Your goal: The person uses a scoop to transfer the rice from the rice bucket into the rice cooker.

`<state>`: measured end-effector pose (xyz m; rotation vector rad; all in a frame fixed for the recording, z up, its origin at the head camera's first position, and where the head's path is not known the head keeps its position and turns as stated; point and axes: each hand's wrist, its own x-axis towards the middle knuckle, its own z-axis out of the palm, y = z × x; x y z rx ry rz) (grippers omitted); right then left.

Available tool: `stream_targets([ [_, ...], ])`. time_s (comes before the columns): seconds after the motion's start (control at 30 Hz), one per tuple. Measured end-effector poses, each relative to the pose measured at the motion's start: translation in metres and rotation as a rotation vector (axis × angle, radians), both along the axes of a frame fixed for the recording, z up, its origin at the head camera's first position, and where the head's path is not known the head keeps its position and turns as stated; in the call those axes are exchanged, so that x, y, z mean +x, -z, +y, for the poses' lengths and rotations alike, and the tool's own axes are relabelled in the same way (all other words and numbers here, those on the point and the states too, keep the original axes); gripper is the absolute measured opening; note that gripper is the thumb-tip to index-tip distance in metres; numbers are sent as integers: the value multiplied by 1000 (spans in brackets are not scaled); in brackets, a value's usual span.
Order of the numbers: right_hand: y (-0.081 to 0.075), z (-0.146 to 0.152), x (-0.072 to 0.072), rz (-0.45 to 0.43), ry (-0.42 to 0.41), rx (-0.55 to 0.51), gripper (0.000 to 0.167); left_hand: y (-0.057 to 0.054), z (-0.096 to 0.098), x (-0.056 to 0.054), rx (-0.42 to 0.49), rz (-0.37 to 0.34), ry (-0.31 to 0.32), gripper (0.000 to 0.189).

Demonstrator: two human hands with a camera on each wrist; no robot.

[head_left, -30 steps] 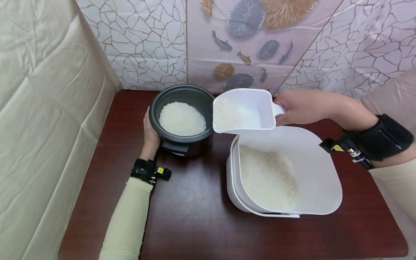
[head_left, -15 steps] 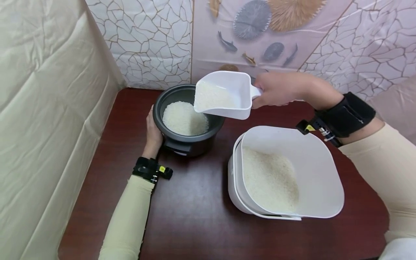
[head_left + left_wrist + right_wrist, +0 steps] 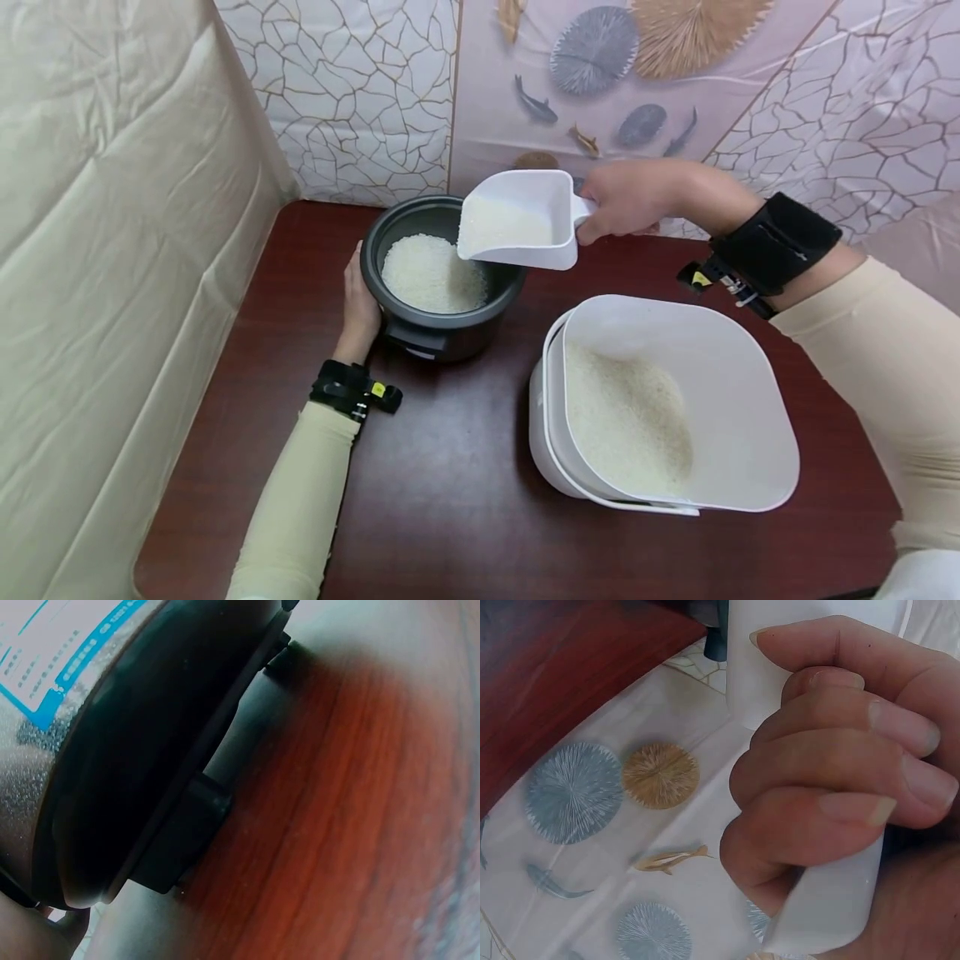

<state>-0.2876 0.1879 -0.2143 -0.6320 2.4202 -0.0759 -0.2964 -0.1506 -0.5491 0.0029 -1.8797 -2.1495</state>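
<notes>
My right hand grips the handle of a white scoop, its fingers curled round it in the right wrist view. Rice lies in the scoop, whose front lip overlaps the right part of a dark round pot in the head view. A mound of white rice sits in the pot. Against the pot's left side rests my left hand, its far fingers hidden behind the wall. The left wrist view shows the pot's dark underside and a bit of the hand at the lower left.
A white bin with rice in it stands on the dark red-brown table, right of the pot. Behind the table hangs a patterned cloth. A cream cloth wall borders the left side.
The scoop moved left and up from over the bin's back-left corner to the pot's right edge, then slightly back right and down. My left hand stays against the pot. The head view shifted slightly.
</notes>
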Motion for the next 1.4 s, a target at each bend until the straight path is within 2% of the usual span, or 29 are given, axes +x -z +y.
stream_targets([
  [0.07,0,-1,-1,-6,-4,13,24,2,-1,-1,-7,-12,8,54],
  [0.2,1,-2,0,-24,1,35,25,10,-2,-7,-1,20,26,57],
  [0.27,1,-3,-1,-27,-6,47,26,14,-2,-10,-7,35,11,60],
  [0.3,1,-3,-1,-27,-16,52,25,9,-2,-6,-3,9,12,58],
  [0.43,-1,-6,-3,-25,-45,79,24,-4,1,4,-19,-17,-19,59],
  [0.5,-2,-7,-4,-26,-49,93,23,-18,4,12,-9,3,-4,59],
  [0.53,-2,-7,-4,-28,-46,100,24,-17,5,10,0,32,-1,59],
  [0.67,-2,-6,-4,-30,-31,123,24,-36,10,20,22,73,22,55],
  [0.77,-3,-6,-4,-29,-30,135,26,-45,13,26,14,87,19,57],
  [0.9,-5,-8,-2,-20,-38,150,27,-49,14,30,8,62,8,55],
  [0.97,-5,-11,-1,-8,-43,161,26,-42,10,28,14,33,8,51],
  [1.03,-6,-13,0,7,-52,177,26,-41,10,28,13,22,5,50],
  [1.13,-9,-18,1,37,-64,200,28,-43,12,27,-1,74,20,52],
  [1.2,-12,-21,1,74,-81,221,30,-51,16,31,-6,123,16,54],
  [1.27,-14,-25,1,115,-93,236,34,-53,19,31,1,162,17,52],
  [1.4,-16,-30,3,192,-115,267,35,-55,20,32,1,157,5,52],
])
